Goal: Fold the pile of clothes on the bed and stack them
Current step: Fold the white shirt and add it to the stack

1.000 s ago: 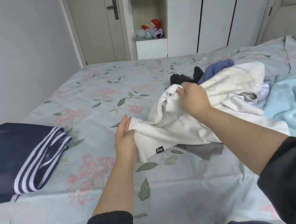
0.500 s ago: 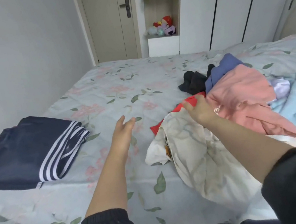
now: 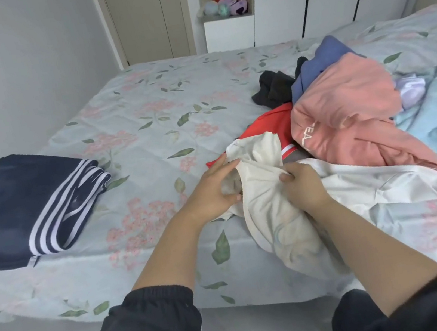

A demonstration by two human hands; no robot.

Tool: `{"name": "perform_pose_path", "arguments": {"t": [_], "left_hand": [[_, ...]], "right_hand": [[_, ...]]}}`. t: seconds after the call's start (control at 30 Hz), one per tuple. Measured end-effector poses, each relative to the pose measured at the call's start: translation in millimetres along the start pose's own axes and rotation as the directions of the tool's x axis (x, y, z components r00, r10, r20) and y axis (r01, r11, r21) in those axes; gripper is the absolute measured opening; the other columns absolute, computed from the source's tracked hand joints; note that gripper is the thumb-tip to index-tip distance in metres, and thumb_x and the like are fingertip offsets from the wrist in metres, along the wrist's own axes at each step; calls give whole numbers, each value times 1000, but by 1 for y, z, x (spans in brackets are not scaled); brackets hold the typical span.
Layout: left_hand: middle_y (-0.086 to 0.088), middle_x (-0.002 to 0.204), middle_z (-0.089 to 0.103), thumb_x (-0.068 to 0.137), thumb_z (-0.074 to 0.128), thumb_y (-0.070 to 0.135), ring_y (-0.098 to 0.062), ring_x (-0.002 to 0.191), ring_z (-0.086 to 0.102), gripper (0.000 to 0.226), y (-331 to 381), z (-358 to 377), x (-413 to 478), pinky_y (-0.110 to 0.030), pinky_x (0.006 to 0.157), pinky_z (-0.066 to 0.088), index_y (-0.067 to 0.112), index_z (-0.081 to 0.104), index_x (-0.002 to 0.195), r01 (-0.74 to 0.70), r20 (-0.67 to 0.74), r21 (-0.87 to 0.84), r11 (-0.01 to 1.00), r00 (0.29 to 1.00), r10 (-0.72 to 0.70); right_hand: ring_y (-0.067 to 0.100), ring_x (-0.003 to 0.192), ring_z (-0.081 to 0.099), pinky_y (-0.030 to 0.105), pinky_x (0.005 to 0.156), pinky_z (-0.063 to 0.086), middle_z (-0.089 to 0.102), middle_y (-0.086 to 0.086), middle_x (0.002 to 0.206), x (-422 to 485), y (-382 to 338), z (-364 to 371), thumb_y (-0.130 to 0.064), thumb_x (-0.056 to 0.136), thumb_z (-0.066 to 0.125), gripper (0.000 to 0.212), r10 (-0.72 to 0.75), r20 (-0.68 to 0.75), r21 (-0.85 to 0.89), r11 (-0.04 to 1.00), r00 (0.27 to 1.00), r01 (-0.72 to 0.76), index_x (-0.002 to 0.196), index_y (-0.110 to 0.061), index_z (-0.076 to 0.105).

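A crumpled cream-white cotton garment lies bunched at the near edge of the floral-sheeted bed, its hem drooping over the side. The left hand grips its folded rim; the right hand pinches the soft cloth. Behind it sits a rumpled pile: a pink garment, a red one, a blue one and a black one. Folded navy white-striped trousers rest well to the left.

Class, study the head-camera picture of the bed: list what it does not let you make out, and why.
White garment: bunched in the left hand and right hand, head view; its type is unclear.
Red garment: mostly buried under the pink garment and the white one.
Pink garment's print: partly lost in a fold.
Navy striped garment: clipped by the frame's left edge.
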State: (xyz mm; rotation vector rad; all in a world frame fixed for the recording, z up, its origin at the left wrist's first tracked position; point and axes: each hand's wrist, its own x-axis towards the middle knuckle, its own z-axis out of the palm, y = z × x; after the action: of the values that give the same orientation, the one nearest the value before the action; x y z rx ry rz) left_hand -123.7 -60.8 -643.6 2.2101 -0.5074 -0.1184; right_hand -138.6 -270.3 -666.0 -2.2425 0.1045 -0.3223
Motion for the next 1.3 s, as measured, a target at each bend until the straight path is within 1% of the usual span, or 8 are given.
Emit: {"name": "perform_pose_path", "arguments": {"t": [0.13, 0.3, 0.47, 0.7, 0.83, 0.97, 1.17, 1.3], "left_hand": [[12, 158, 14, 74, 81, 18, -2, 144, 7, 90, 10, 5, 2, -21, 114, 10, 32, 31, 147, -84, -34, 31, 996, 996, 85], [21, 135, 45, 67, 84, 17, -3, 134, 30, 78, 22, 15, 8, -19, 109, 24, 31, 49, 135, -146, -20, -1, 989, 989, 146], [28, 76, 60, 73, 76, 2, 15, 73, 56, 46, 17, 22, 10, -2, 65, 39, 43, 59, 85, -42, 34, 13, 999, 999, 42], [0, 62, 63, 84, 63, 3, -16, 43, 59, 16, 14, 10, 15, -21, 46, 47, 16, 67, 74, 38, -125, -152, 988, 990, -58], [5, 60, 65, 83, 62, -1, -17, 43, 58, 24, 19, 0, 13, -21, 42, 46, 19, 71, 75, 56, -75, -294, 954, 994, -81], [1, 77, 69, 80, 69, -5, -10, 61, 62, 28, 21, -12, 8, -18, 50, 48, 9, 68, 105, 89, 95, -416, 905, 994, -54], [6, 80, 74, 83, 58, -14, -4, 67, 65, 39, 22, -20, 3, -16, 56, 52, 13, 62, 111, 65, 59, -564, 823, 998, -38], [9, 69, 72, 85, 62, -6, 0, 58, 62, 23, 20, -22, 1, -14, 53, 48, 2, 67, 105, 40, -56, -468, 883, 996, -75]], "right_hand": [[14, 66, 49, 27, 67, 41, 57, 2, 69, 2, -3, -14, -4, 98, 42, 29, 230, 123, 404, 877, 965, -260, 77, -6, 61], [25, 81, 61, 33, 80, 51, 65, 14, 86, 0, -11, -24, -7, 96, 43, 23, 335, 453, 686, 460, 826, -564, 92, 0, 65], [21, 82, 56, 23, 64, 38, 62, 7, 87, -3, -10, -30, -2, 92, 49, 16, 187, -122, 172, 971, 975, -165, 98, -5, 63], [32, 86, 60, 37, 71, 48, 67, 8, 88, -27, -38, -43, -13, 88, 50, 12, -131, -148, -299, 951, 980, 82, 88, -11, 62], [24, 84, 64, 34, 73, 48, 66, 1, 82, -44, -52, -35, -47, 88, 53, 32, 61, 290, -231, 973, 955, 8, 87, -16, 58], [24, 116, 50, 37, 88, 43, 50, 2, 123, -57, -49, -18, -75, 68, 58, 86, 171, 298, -321, 944, 939, -71, 127, -16, 39], [29, 106, 48, 35, 74, 36, 49, 9, 116, -61, -41, 4, -41, 85, 58, 44, -4, 54, -525, 850, 999, 32, 114, -11, 42], [25, 69, 50, 29, 57, 28, 50, 0, 70, -43, -30, -18, -15, 85, 54, 24, 6, 41, -266, 964, 999, 5, 67, -19, 40]]}}
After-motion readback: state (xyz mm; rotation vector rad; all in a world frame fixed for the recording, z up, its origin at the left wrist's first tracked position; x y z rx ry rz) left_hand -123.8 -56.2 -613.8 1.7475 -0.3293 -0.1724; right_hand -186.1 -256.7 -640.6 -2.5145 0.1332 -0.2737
